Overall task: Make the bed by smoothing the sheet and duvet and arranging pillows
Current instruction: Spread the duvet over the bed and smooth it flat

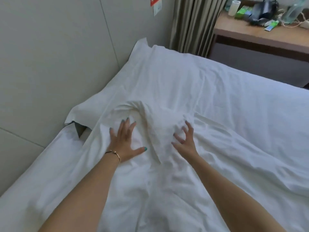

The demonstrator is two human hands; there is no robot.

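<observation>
We see both hands on the white duvet (209,131), which covers most of the bed and lies crumpled in the middle. The left hand (124,141) rests flat on the fabric, fingers straight and spread wide, thumb stretched out to the side; a thin bracelet (115,154) circles its wrist. The right hand (185,141) sits just beside it, fingers bent like claws and set apart, their tips digging into a raised bunch of cloth; we cannot tell whether they truly hold a fold. A curved ridge of fabric rises just beyond the two hands. A white pillow (133,77) lies at the bed's far left corner against the wall (50,56). Along the bed's left edge the sheet (41,164) shows bare. Past the far edge stand a curtain (192,25) and a cluttered wooden desk (254,36).
</observation>
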